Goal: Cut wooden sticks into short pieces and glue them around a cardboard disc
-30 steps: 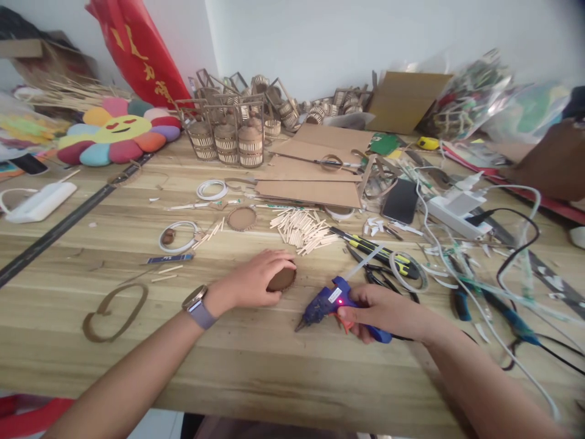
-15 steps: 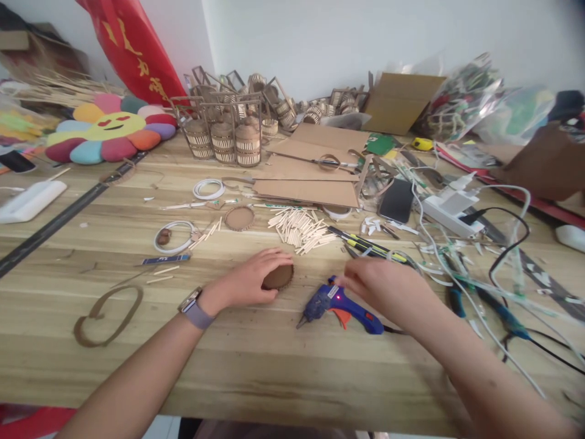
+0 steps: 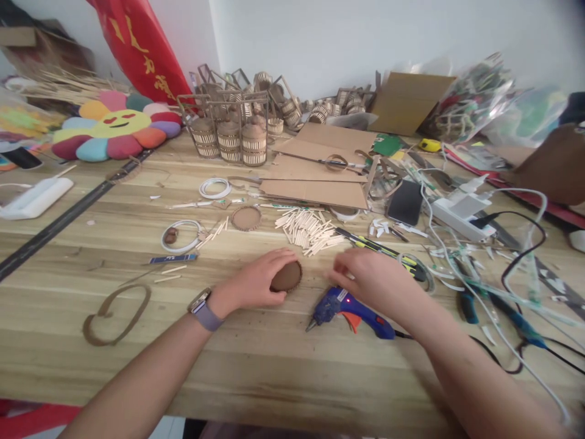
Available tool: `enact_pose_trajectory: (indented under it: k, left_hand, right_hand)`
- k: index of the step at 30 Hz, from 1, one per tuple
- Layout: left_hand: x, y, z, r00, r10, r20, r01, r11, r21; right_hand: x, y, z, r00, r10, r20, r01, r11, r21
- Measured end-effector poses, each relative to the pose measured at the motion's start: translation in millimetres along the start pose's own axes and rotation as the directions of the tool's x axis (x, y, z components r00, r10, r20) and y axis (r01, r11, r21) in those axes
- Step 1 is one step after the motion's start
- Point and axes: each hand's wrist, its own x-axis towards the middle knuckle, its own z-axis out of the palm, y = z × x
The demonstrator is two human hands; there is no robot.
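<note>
My left hand [image 3: 256, 280], with a watch at the wrist, is wrapped round the side of a round brown cardboard base [image 3: 287, 276] with a ridged rim, which sits on the table. My right hand [image 3: 359, 274] hovers just above a blue hot glue gun [image 3: 351, 311] lying on its side, its red light lit. The fingers of that hand are curled together and slightly blurred; anything between them is too small to make out. Beyond both hands lies a pile of short wooden sticks [image 3: 308, 231]. A second round cardboard base [image 3: 245, 217] lies to its left.
A brown strip loop [image 3: 116, 314] and white tape rolls [image 3: 183, 236] lie left. Behind are small woven baskets in a frame [image 3: 223, 140] and cardboard sheets [image 3: 315, 189]. Pliers [image 3: 516, 320], cables, a phone [image 3: 404, 202] and a power strip [image 3: 461, 216] crowd the right.
The view has shifted slightly, so everything sits a little further right. Relative to the glue gun, my right hand has moved a little left and away from its rear. My left hand keeps its hold.
</note>
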Motion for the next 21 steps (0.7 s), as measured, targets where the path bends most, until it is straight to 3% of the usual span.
enact_pose_trajectory:
  k: [2, 5, 9, 16, 21]
  left_hand:
    - [0.0, 0.1, -0.9, 1.000, 0.011, 0.008, -0.010, 1.000, -0.007]
    - [0.4, -0.1, -1.8, 1.000, 0.024, 0.007, -0.024, 1.000, -0.010]
    - [1.0, -0.2, -3.2, 1.000, 0.021, 0.002, -0.021, 1.000, -0.010]
    - [0.2, -1.0, -5.6, 0.999, -0.011, 0.035, 0.011, 1.000, -0.008]
    - [0.1, -1.8, -5.1, 1.000, -0.009, 0.030, 0.009, 1.000, 0.000]
  right_hand:
    - [-20.5, 7.4, 0.9, 0.976, 0.097, 0.193, -0.104, 0.994, 0.029]
    - [-36.5, 16.9, 10.3, 0.946, 0.124, 0.298, -0.173, 0.974, 0.145]
    - [-40.2, 26.1, 22.2, 0.945, 0.071, 0.318, -0.170, 0.941, 0.293]
    - [-41.9, 39.3, 25.2, 0.938, -0.162, 0.306, 0.005, 0.890, 0.456]
    - [-41.7, 32.1, 23.6, 0.950, -0.117, 0.290, -0.026, 0.895, 0.445]
